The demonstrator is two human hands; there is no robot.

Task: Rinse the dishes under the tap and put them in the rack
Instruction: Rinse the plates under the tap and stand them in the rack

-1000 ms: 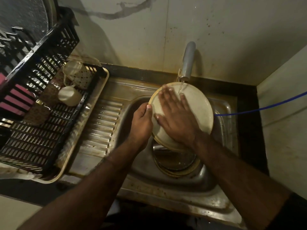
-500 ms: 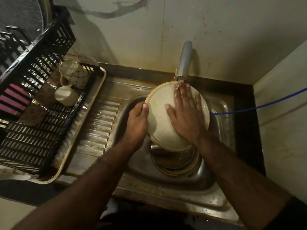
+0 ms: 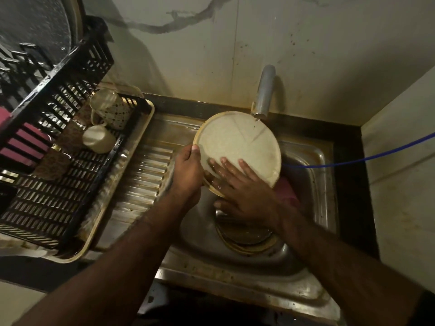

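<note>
Gripping the plate (image 3: 237, 142) rim under the tap (image 3: 264, 92), left hand (image 3: 188, 172); right hand (image 3: 247, 184) flat, fingers straight.

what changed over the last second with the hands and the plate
The right hand slid from the plate's top, near the tap, down to its lower edge, fingers flat on it throughout. That bared most of the plate, with the water stream now falling on its upper right, and a pink item shows below it. The left hand kept gripping the left rim. The two mugs in the rack did not move.
</note>
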